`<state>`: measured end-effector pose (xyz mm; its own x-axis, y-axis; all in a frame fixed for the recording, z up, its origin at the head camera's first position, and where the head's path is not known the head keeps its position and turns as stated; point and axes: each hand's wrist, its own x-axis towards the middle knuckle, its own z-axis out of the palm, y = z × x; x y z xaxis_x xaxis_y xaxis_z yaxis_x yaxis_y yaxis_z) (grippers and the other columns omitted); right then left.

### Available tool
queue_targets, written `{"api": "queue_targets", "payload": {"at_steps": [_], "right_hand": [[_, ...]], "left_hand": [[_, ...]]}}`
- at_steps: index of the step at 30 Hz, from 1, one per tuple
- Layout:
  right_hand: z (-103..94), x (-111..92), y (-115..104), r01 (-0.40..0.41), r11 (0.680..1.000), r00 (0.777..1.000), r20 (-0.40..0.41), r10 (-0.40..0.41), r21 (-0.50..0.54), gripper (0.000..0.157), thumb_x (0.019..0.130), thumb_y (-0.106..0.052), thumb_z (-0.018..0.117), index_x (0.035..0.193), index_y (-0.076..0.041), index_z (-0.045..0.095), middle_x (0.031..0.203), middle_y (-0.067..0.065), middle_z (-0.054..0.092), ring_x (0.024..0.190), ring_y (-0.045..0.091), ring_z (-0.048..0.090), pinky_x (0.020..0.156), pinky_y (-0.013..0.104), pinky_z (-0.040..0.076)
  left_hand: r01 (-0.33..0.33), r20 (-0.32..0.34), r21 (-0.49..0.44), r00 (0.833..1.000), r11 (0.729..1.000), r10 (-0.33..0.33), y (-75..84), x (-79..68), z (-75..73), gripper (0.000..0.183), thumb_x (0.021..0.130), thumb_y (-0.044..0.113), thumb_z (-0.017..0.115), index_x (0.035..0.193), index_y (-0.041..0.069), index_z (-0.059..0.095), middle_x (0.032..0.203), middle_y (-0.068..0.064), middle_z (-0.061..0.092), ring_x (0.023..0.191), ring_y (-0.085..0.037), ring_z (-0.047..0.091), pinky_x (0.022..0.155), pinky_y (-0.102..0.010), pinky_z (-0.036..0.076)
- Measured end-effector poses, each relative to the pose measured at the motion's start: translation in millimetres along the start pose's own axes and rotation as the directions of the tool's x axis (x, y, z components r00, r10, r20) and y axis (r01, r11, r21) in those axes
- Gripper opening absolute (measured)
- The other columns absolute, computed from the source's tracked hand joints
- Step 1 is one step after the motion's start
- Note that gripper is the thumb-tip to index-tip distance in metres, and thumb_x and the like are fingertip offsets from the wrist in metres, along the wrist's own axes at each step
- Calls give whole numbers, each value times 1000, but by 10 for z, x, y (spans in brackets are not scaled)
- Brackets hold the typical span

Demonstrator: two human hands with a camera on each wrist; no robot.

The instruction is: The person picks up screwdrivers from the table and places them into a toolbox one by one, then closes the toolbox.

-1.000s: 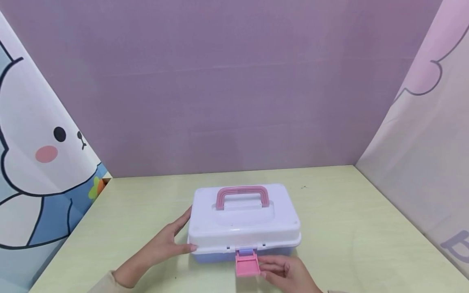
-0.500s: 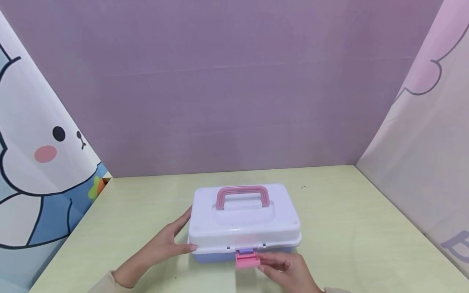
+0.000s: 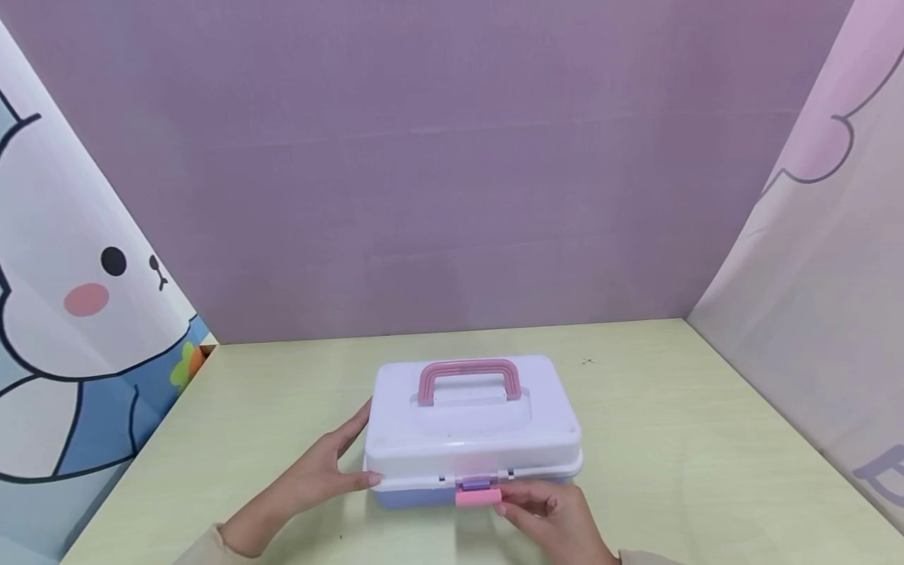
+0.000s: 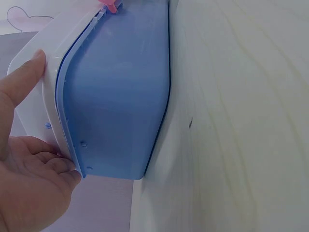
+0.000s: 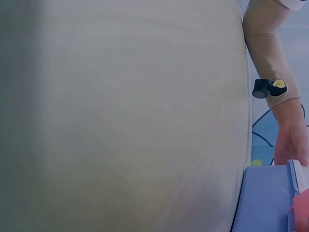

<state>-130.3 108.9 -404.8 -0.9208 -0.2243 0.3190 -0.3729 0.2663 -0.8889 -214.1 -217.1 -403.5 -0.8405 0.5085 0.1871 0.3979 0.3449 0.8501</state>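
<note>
A plastic storage box [image 3: 459,451] with a white lid, a blue-lilac base and a pink carry handle [image 3: 469,366] sits on the table in the head view, lid down. At its left front corner my left hand [image 3: 316,475] holds the lid edge, thumb in front and fingers along the side; the left wrist view shows those fingers bent against the lid rim [image 4: 51,92]. My right hand [image 3: 554,519] pinches the right edge of the pink latch [image 3: 478,497], which sticks out from the front. Only a corner of the latch [image 5: 301,208] shows in the right wrist view.
The pale wooden table [image 3: 706,455] extends around the box. A purple backdrop [image 3: 452,173] rises behind it, with printed cartoon panels [image 3: 92,329] at the left and a pale one [image 3: 833,298] at the right. A small wrist camera [image 5: 270,88] sits on my left sleeve.
The pink latch has swung upward, from hanging down in front to sticking out near the lid edge. My right hand has risen slightly with it; my left hand and the box stay put.
</note>
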Motion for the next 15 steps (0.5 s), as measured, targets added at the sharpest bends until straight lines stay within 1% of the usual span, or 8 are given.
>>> {"api": "queue_targets", "payload": {"at_steps": [7,9,15], "right_hand": [[7,24,9,78,997,997,-7,-78,24,18,82,-8,70,93,7,71,83,16,73,77,-2,65,63,25,58],[10,25,18,76,997,997,-14,-76,32,17,82,-8,71,92,5,72,82,14,73,76,-3,64,62,25,58],[13,26,51,114,993,993,-14,-114,17,14,82,-7,71,90,4,73,80,13,73,75,-3,64,61,25,58]], "left_hand": [[4,0,10,1000,1000,-4,-4,6,-1,94,77,20,78,151,10,21,155,-17,20,140,-41,18,104,-9,21],[4,1,9,1000,1000,-4,-6,8,-1,94,77,20,78,151,11,21,155,-17,20,140,-42,18,103,-9,21],[1,-1,7,1000,1000,-1,-7,6,1,94,77,20,78,151,9,21,155,-17,20,139,-41,19,103,-9,21]]}}
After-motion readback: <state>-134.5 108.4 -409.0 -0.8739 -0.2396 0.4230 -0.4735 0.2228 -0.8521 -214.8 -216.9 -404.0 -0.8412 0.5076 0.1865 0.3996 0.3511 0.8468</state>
